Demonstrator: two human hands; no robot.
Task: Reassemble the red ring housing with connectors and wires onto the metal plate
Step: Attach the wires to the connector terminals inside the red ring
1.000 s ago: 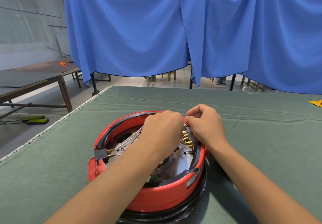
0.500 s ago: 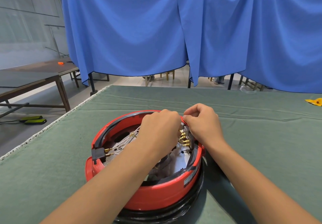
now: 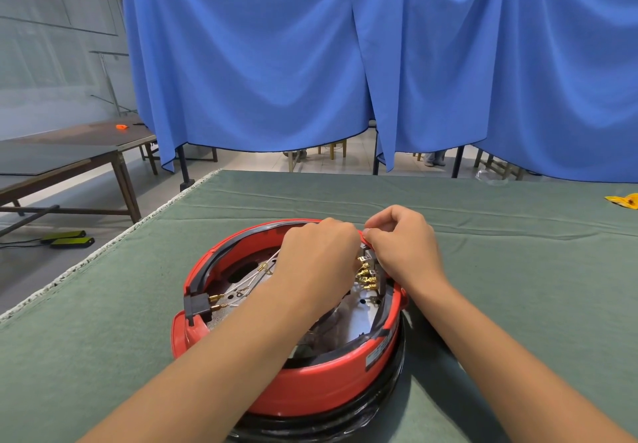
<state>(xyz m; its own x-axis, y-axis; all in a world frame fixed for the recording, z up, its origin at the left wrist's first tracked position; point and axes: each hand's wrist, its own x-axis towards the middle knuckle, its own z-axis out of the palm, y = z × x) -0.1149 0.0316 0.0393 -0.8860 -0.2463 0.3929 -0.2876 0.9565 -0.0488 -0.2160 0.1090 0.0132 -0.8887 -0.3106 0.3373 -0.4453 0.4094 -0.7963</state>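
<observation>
Bare forearms, no sleeves — ringless hands

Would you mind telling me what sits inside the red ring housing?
Inside the red ring housing lie a shiny metal plate, thin white wires and brass connectors. The left hand and right hand cover the middle and far rim.

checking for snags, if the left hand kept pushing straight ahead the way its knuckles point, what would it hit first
Probably the far rim of the red ring housing, just ahead of the left hand; its fingertips are hidden, so depth is uncertain. The right hand sits just to its right, close beside that line.
</observation>
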